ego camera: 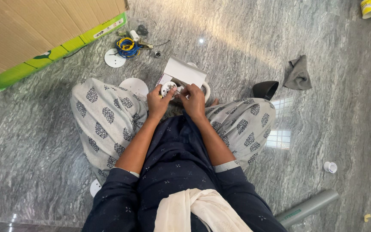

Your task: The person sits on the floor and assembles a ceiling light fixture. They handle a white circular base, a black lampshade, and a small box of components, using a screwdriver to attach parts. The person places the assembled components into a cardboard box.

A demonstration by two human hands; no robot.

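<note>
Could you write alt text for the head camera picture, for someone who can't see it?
Seen from above, a person sitting cross-legged on a grey marble floor holds a small round white fitting between the left hand and right hand, beside a small white box. Blue and yellow wire coils, white discs and a cardboard box lie ahead.

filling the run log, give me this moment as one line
posture: seated cross-legged on grey marble floor | left hand: holds small white round fitting | right hand: fingers on same fitting | behind: open white box
</note>
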